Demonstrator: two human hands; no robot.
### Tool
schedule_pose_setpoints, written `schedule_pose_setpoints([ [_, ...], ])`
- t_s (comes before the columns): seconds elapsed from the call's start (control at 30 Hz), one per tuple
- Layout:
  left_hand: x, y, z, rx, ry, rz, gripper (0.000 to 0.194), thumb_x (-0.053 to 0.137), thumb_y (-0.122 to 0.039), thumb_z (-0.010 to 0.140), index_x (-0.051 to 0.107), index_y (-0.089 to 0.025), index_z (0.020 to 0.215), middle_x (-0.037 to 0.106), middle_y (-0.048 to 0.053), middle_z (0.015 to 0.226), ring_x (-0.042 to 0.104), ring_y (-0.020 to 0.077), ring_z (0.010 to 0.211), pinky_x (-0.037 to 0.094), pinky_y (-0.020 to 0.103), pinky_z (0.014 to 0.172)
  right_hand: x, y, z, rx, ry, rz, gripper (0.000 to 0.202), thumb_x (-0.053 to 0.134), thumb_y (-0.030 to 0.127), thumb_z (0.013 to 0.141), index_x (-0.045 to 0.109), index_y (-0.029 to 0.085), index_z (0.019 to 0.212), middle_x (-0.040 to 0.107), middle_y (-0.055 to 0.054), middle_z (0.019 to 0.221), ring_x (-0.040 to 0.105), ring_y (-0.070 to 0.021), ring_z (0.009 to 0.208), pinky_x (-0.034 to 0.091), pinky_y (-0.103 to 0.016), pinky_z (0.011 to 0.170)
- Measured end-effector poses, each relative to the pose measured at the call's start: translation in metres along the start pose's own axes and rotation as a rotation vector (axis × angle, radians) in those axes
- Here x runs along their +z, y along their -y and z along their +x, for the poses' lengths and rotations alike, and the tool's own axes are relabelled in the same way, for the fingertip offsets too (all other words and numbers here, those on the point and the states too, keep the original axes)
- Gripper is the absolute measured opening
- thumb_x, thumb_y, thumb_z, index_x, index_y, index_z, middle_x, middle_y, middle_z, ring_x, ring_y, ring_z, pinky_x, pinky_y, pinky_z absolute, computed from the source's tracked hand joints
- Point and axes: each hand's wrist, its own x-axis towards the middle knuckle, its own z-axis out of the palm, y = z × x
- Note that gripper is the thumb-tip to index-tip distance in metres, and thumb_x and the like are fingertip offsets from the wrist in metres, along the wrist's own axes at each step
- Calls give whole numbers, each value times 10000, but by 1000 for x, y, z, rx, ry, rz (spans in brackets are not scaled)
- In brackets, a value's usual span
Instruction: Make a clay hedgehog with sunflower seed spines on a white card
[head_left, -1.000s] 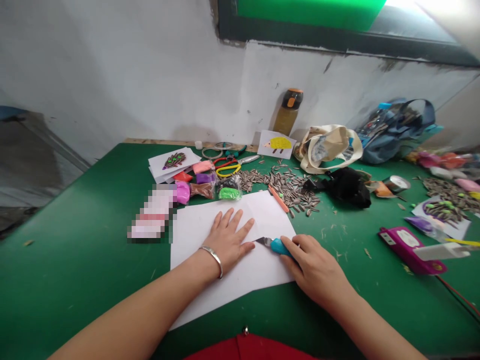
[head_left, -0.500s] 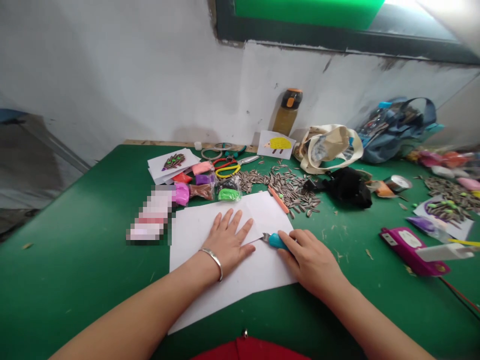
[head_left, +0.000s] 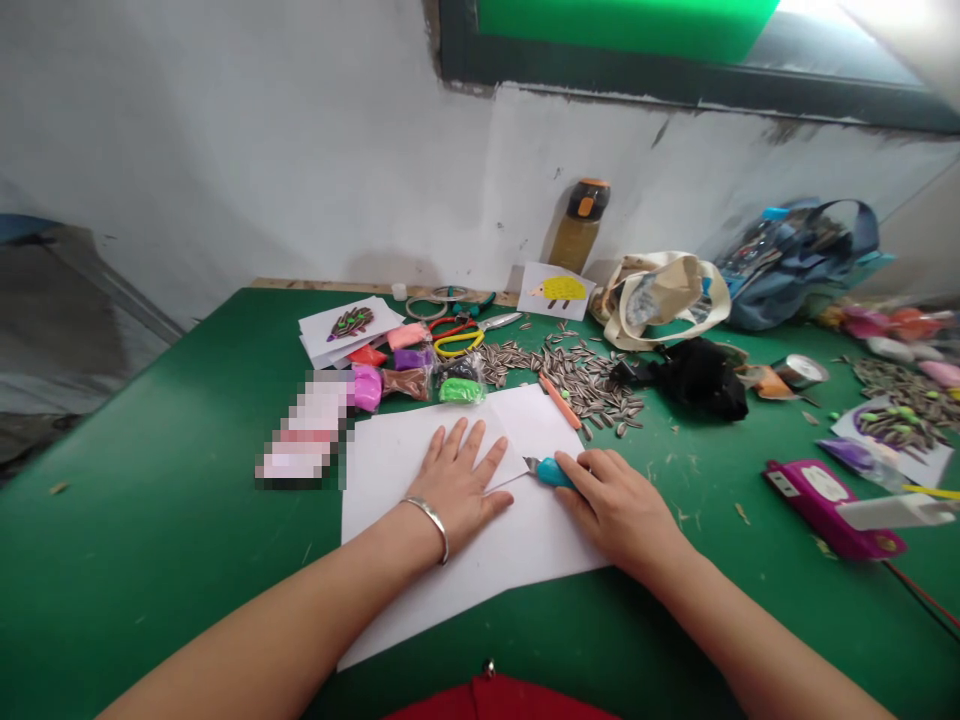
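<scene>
White paper (head_left: 420, 600) lies on the green table, with a smaller folded-looking sheet on top whose edge runs out from under my left hand. My left hand (head_left: 466, 480) presses flat on it, fingers spread, a silver bangle at the wrist. In my right hand (head_left: 619, 505) is a utility knife (head_left: 553, 472) with a turquoise handle. Its blade tip touches the paper at the edge of the upper sheet, just right of my left fingers. An orange stick-like tool (head_left: 561, 402) rests across the paper's far right corner.
Sunflower seeds (head_left: 592, 375) spread behind the paper, near bagged coloured clay (head_left: 461, 390) and yellow-handled scissors (head_left: 459, 344). A hedgehog picture (head_left: 555, 290) leans before a bottle (head_left: 577, 228). To the right are a cream bag (head_left: 626, 325), a black pouch (head_left: 701, 380) and a magenta glue gun-like device (head_left: 825, 510).
The view has shifted slightly. My left hand stays flat on the paper, and the knife in my right hand remains at nearly the same spot by the sheet's edge.
</scene>
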Motion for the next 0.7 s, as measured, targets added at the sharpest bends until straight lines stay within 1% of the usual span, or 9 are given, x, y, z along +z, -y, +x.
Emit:
schedule_pose_setpoints([
  [0.17, 1, 0, 0, 5, -10, -5, 666, 299, -642, 885, 276, -298, 1455, 205, 94, 1545, 81, 350, 1417, 55, 546, 1122, 0, -1, -1, -5, -3, -4, 375, 428, 321, 934, 568, 126, 1222, 586, -126, 948, 526, -243, 889, 465, -373, 795],
  [0.3, -1, -1, 1, -42, 24, -1, 690, 344, -642, 870, 280, -283, 1456, 181, 113, 1549, 40, 358, 1419, 43, 550, 1121, 2, 0, 10, 4, 5, -13, 366, 421, 323, 936, 575, 137, 1212, 582, -118, 944, 528, -236, 885, 462, -370, 801],
  [0.43, 1, -1, -1, -54, -3, -7, 717, 305, -676, 863, 262, -284, 1462, 163, 102, 1555, 17, 353, 1421, 33, 547, 1123, 6, -1, 17, 2, -4, 5, 360, 437, 336, 932, 579, 149, 1205, 581, -107, 934, 529, -226, 882, 461, -362, 811],
  [0.53, 0, -2, -3, -32, 6, -9, 710, 307, -675, 863, 257, -297, 1462, 161, 86, 1558, 17, 347, 1422, 32, 542, 1127, 6, -3, 12, -5, -20, 10, 359, 448, 338, 927, 584, 144, 1197, 581, -110, 935, 527, -230, 880, 464, -362, 795],
  [0.7, -8, -9, -7, -33, 80, -19, 701, 406, -619, 859, 258, -293, 1462, 147, 91, 1559, 17, 358, 1420, 43, 548, 1125, 4, -7, 1, -44, -37, 26, 353, 462, 326, 924, 591, 135, 1191, 579, -111, 927, 524, -229, 873, 463, -358, 782],
])
